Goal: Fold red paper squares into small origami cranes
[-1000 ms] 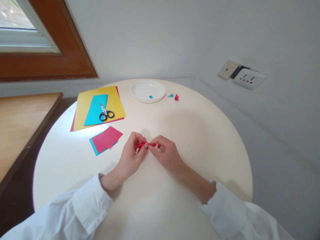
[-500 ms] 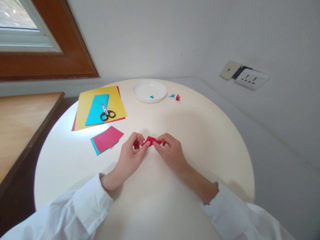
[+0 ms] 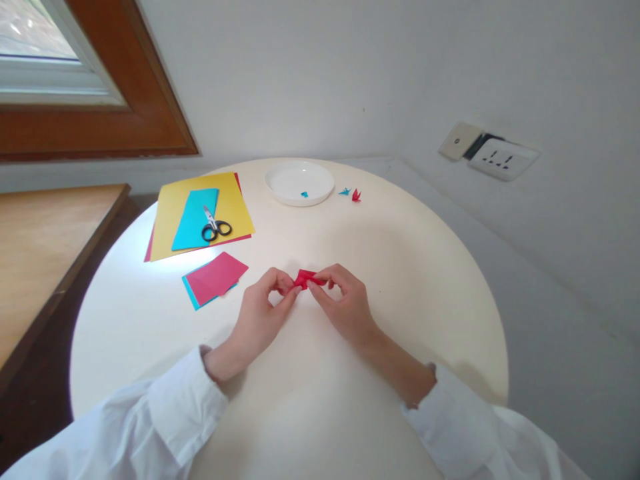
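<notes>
A small folded red paper piece is held just above the round cream table, near its middle. My left hand pinches its left end between thumb and fingertips. My right hand pinches its right end, fingers curled over it. Both wrists rest on the table, in white sleeves. Most of the paper is hidden by my fingertips.
Left of my hands lie small red and blue paper squares. Behind them black-handled scissors rest on blue, yellow and red sheets. A white plate holds a blue scrap; tiny blue and red folded figures sit beside it.
The red paper has gone from a long thin strip to a shorter, wider folded shape, and both hands have shifted slightly right and away from me.
</notes>
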### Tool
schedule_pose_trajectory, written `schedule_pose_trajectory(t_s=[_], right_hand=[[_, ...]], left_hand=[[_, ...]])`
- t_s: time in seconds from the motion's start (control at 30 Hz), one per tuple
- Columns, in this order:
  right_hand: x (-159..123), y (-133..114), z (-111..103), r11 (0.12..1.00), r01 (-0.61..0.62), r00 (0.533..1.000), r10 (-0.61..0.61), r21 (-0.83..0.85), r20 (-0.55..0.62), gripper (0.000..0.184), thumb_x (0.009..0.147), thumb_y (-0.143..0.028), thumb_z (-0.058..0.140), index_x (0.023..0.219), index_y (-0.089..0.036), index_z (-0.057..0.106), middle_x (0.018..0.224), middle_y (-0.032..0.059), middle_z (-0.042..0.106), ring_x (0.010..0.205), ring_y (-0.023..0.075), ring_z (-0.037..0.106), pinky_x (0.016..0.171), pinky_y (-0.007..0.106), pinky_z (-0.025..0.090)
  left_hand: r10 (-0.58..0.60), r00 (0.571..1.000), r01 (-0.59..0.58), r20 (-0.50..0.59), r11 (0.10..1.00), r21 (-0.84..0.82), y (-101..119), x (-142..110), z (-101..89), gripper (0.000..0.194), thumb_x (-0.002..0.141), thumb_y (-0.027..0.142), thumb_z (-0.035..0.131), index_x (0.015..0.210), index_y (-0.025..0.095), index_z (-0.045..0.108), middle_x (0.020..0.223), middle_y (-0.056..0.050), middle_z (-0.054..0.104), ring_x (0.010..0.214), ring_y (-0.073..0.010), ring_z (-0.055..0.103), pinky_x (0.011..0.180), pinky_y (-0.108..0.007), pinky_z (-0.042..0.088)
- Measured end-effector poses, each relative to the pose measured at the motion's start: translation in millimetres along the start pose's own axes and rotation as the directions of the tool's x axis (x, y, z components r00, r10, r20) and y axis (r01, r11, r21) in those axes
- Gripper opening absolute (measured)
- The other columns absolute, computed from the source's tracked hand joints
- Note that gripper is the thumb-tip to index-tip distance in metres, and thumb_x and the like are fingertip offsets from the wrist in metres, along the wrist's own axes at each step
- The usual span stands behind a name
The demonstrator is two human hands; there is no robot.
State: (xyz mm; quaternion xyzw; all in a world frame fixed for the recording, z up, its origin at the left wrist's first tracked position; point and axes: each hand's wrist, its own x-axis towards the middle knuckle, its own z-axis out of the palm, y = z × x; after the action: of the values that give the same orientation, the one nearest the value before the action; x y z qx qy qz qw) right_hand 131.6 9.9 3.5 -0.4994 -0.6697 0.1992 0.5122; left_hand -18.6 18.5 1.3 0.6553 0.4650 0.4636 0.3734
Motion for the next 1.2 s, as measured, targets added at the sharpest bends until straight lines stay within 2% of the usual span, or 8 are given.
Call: schedule_pose_trajectory(t_s=[0.13,0.27,0.53,0.73,0.87,1.0,1.2], right_hand=[[-0.2,1.7,0.5,1.0,0.031,0.999,-0.031,-0.004,-0.014,0.006,0.077,-0.016,0.058,0.072,-0.019,0.06,0.068,-0.0001,0.06,0.064,0.013,0.053,0.058,0.026,0.041],[-0.5,3.2,0.5,0.998,0.054,0.999,-0.054,-0.017,-0.006,0.007,0.077,-0.016,0.059,0.07,-0.02,0.059,0.066,-0.0012,0.059,0.062,0.0124,0.052,0.058,0.026,0.041],[-1.2,2.8,0.2,0.996,0.064,0.998,-0.064,-0.059,0.007,0.01,0.076,-0.015,0.06,0.067,-0.02,0.056,0.064,-0.0018,0.058,0.061,0.0121,0.052,0.058,0.026,0.043],[-1.3,4.4,0.7,0.98,0.165,0.985,-0.169,-0.108,-0.027,0.009,0.075,-0.014,0.061,0.071,-0.02,0.057,0.068,-0.0002,0.061,0.066,0.0142,0.056,0.064,0.029,0.045],[-1.6,3.2,0.4,0.942,0.247,0.961,-0.269,-0.226,-0.072,0.008,0.074,-0.014,0.064,0.075,-0.02,0.059,0.074,0.0011,0.063,0.073,0.0161,0.059,0.069,0.031,0.043],[-2.1,0.3,-0.3,0.9,0.261,0.938,-0.322,-0.348,-0.129,0.007,0.074,-0.016,0.066,0.077,-0.022,0.063,0.08,0.0013,0.062,0.076,0.0163,0.06,0.072,0.033,0.039],[-1.5,1.8,-0.6,0.893,0.29,0.929,-0.349,-0.345,-0.123,0.006,0.077,-0.016,0.064,0.077,-0.022,0.062,0.084,0.0012,0.067,0.084,0.0172,0.063,0.078,0.035,0.036]], left_hand=[[-0.038,0.999,0.038,0.005,0.991,-0.131,1.5,0.8,2.7,0.013,0.073,0.023,0.063,0.074,0.018,0.051,0.067,0.001,0.058,0.065,-0.0115,0.056,0.064,-0.025,0.046],[-0.106,0.994,0.106,0.014,0.966,-0.234,3.5,2.5,4.1,0.019,0.071,0.025,0.066,0.077,0.018,0.05,0.066,0.002,0.059,0.064,-0.0113,0.059,0.06,-0.022,0.047],[-0.124,0.992,0.11,-0.033,0.952,-0.286,5.0,2.6,2.6,0.018,0.068,0.021,0.068,0.074,0.017,0.051,0.064,0.002,0.061,0.065,-0.0116,0.06,0.062,-0.022,0.046],[-0.161,0.987,0.148,-0.021,0.944,-0.293,5.1,1.8,2.1,0.019,0.066,0.016,0.068,0.072,0.017,0.05,0.061,0.003,0.061,0.06,-0.0099,0.058,0.058,-0.019,0.043],[-0.245,0.97,0.233,0.013,0.902,-0.364,3.2,1.3,3.6,0.024,0.064,0.021,0.071,0.078,0.018,0.051,0.063,0.0,0.069,0.062,-0.0125,0.063,0.058,-0.021,0.043],[-0.314,0.947,0.316,0.075,0.857,-0.408,3.8,0.3,5.1,0.029,0.062,0.028,0.074,0.082,0.016,0.056,0.065,-0.002,0.072,0.062,-0.0141,0.065,0.057,-0.021,0.044],[-0.36,0.924,0.376,0.126,0.807,-0.454,6.9,-0.3,5.7,0.033,0.06,0.034,0.076,0.083,0.015,0.061,0.073,-0.005,0.074,0.068,-0.0158,0.067,0.059,-0.022,0.046]])
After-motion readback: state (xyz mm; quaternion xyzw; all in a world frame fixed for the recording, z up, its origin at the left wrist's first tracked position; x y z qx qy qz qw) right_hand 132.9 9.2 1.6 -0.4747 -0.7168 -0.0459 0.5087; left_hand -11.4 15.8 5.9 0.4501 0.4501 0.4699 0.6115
